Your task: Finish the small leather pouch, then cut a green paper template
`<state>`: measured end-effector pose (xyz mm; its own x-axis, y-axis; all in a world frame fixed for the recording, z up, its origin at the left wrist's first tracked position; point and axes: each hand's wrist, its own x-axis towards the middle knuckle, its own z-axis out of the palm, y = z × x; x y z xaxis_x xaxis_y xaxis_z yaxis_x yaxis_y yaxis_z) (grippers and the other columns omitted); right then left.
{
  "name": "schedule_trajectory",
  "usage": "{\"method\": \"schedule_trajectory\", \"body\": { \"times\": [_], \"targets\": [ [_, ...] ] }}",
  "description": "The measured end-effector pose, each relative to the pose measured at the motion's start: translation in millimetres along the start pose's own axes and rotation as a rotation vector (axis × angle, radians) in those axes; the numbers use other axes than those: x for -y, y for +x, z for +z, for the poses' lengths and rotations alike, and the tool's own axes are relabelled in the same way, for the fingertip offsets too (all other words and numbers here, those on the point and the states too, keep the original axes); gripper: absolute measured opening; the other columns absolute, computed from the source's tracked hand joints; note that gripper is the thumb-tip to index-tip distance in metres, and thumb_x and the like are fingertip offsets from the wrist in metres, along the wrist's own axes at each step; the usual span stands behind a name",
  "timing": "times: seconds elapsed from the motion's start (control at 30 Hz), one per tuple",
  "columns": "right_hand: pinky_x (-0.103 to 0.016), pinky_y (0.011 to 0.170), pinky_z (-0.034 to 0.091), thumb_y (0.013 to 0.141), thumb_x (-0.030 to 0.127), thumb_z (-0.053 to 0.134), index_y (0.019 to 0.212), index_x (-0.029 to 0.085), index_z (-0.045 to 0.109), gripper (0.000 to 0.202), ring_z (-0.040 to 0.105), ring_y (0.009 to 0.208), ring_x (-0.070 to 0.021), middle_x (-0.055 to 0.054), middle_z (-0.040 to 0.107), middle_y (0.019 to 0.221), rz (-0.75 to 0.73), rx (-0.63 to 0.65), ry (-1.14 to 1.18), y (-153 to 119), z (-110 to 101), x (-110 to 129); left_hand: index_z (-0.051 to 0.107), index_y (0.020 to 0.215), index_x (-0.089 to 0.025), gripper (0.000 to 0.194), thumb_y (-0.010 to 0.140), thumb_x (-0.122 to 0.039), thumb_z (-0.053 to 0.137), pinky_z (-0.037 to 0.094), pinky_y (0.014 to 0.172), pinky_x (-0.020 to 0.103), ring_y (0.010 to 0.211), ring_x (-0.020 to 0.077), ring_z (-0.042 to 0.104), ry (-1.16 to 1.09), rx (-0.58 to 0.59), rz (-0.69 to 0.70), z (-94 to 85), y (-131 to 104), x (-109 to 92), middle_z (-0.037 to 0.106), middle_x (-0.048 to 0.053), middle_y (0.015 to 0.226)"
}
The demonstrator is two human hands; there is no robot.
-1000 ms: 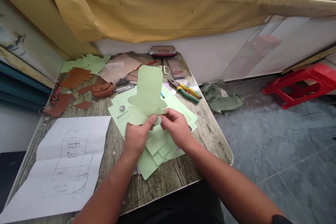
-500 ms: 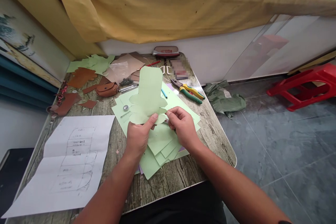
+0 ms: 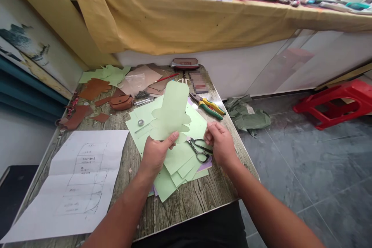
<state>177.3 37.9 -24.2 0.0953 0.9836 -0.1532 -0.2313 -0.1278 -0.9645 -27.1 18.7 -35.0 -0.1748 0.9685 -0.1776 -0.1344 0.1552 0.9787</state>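
Observation:
My left hand (image 3: 158,150) pinches the lower end of a green paper template (image 3: 174,104), thumb on top. The template has a long rounded upper flap and scalloped side tabs. It is held above a stack of green paper sheets (image 3: 180,164). My right hand (image 3: 220,141) is apart from it on the right, its fingers closed together; whatever they may hold is too small to make out. Between my hands a pair of scissors (image 3: 200,150) with dark handles lies on the sheets, beside my right fingers.
A white sheet with a hand-drawn pattern (image 3: 66,186) lies at the left. Behind are a small brown leather pouch (image 3: 121,102), leather scraps (image 3: 94,88), pliers (image 3: 207,106) and a small metal disc (image 3: 141,122). A red stool (image 3: 328,104) stands on the floor to the right.
My right hand has moved away from the template's lower right edge, off to the right. The scissors now show between my hands. My left hand still holds the template.

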Motion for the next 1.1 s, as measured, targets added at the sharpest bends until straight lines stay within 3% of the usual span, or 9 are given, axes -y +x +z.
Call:
{"method": "schedule_trajectory", "body": {
  "times": [0.07, 0.2, 0.37, 0.47, 0.6, 0.77, 0.87, 0.97, 1.1],
  "targets": [
    [-0.03, 0.055, 0.039, 0.089, 0.045, 0.083, 0.087, 0.023, 0.068, 0.027, 0.051, 0.058, -0.0149, 0.004, 0.057, 0.067, 0.019, 0.087, -0.051, -6.0, -0.4, 2.1, 0.069, 0.073, -0.019, 0.034, 0.08, -0.044, 0.09, 0.05, 0.061, 0.03, 0.062, 0.016, 0.057, 0.004, 0.045, 0.006, 1.0, -1.5, -3.5, 0.064, 0.0, 0.064],
    [-0.031, 0.061, 0.044, 0.091, 0.053, 0.08, 0.123, 0.024, 0.071, 0.044, 0.057, 0.068, -0.0165, 0.001, 0.064, 0.088, 0.009, 0.18, -0.058, -8.6, 3.1, 7.0, 0.075, 0.09, -0.019, 0.035, 0.076, -0.045, 0.093, 0.055, 0.061, 0.031, 0.066, 0.0186, 0.065, -0.016, 0.142, -0.046, 2.6, -5.6, -11.0, 0.075, 0.003, 0.079],
    [-0.029, 0.057, 0.039, 0.091, 0.064, 0.077, 0.107, 0.023, 0.07, 0.044, 0.047, 0.063, -0.0148, 0.002, 0.057, 0.081, -0.051, 0.117, -0.043, -3.8, 6.7, 15.4, 0.08, 0.105, -0.022, 0.041, 0.075, -0.046, 0.094, 0.065, 0.081, 0.043, 0.099, 0.0324, 0.077, -0.014, 0.357, -0.15, 0.9, -10.2, -10.7, 0.083, 0.011, 0.101],
    [-0.028, 0.052, 0.034, 0.087, 0.058, 0.082, 0.091, 0.023, 0.067, 0.038, 0.039, 0.058, -0.0132, 0.004, 0.052, 0.075, -0.024, 0.027, -0.074, -5.9, 6.7, 20.8, 0.08, 0.101, -0.022, 0.038, 0.076, -0.047, 0.094, 0.064, 0.072, 0.039, 0.081, 0.0266, 0.075, 0.01, 0.433, -0.198, -1.0, -9.1, -7.4, 0.08, 0.008, 0.09],
    [-0.028, 0.049, 0.031, 0.086, 0.054, 0.082, 0.086, 0.023, 0.066, 0.035, 0.035, 0.055, -0.0126, 0.005, 0.048, 0.069, -0.012, -0.038, -0.081, -10.7, 3.4, 23.8, 0.074, 0.08, -0.021, 0.038, 0.079, -0.055, 0.09, 0.052, 0.055, 0.029, 0.059, 0.017, 0.059, 0.007, 0.388, -0.158, -2.9, -3.0, -8.3, 0.069, 0.002, 0.069],
    [-0.028, 0.049, 0.031, 0.085, 0.056, 0.084, 0.083, 0.023, 0.064, 0.038, 0.039, 0.052, -0.0121, 0.006, 0.048, 0.064, -0.024, -0.047, -0.082, -12.3, -2.4, 19.0, 0.073, 0.072, -0.021, 0.04, 0.083, -0.057, 0.086, 0.05, 0.058, 0.027, 0.061, 0.0143, 0.055, -0.021, 0.295, -0.068, -6.7, 2.7, -10.3, 0.065, 0.001, 0.07],
    [-0.029, 0.049, 0.032, 0.084, 0.058, 0.086, 0.079, 0.024, 0.062, 0.042, 0.041, 0.051, -0.0126, 0.006, 0.049, 0.06, -0.011, -0.034, -0.077, -17.3, -6.2, 13.5, 0.076, 0.08, -0.021, 0.036, 0.086, -0.055, 0.086, 0.052, 0.061, 0.027, 0.065, 0.0154, 0.059, -0.06, 0.225, -0.075, -9.6, 3.9, -7.4, 0.068, 0.001, 0.074],
    [-0.03, 0.052, 0.036, 0.086, 0.061, 0.086, 0.073, 0.023, 0.061, 0.046, 0.046, 0.052, -0.0148, 0.003, 0.054, 0.056, 0.025, 0.048, -0.137, -30.0, -12.3, 9.3, 0.079, 0.089, -0.022, 0.034, 0.086, -0.055, 0.086, 0.057, 0.07, 0.03, 0.077, 0.0195, 0.068, -0.126, 0.172, -0.074, -12.5, 6.1, -5.5, 0.074, 0.003, 0.084],
    [-0.034, 0.059, 0.045, 0.087, 0.065, 0.084, 0.072, 0.023, 0.071, 0.047, 0.058, 0.061, -0.0214, -0.003, 0.065, 0.064, 0.067, 0.317, -0.318, -47.6, -24.8, 8.1, 0.079, 0.089, -0.022, 0.037, 0.084, -0.057, 0.088, 0.057, 0.068, 0.029, 0.076, 0.0195, 0.068, -0.092, 0.09, -0.027, -18.5, 11.1, -8.4, 0.076, 0.004, 0.085]
  ]
}}
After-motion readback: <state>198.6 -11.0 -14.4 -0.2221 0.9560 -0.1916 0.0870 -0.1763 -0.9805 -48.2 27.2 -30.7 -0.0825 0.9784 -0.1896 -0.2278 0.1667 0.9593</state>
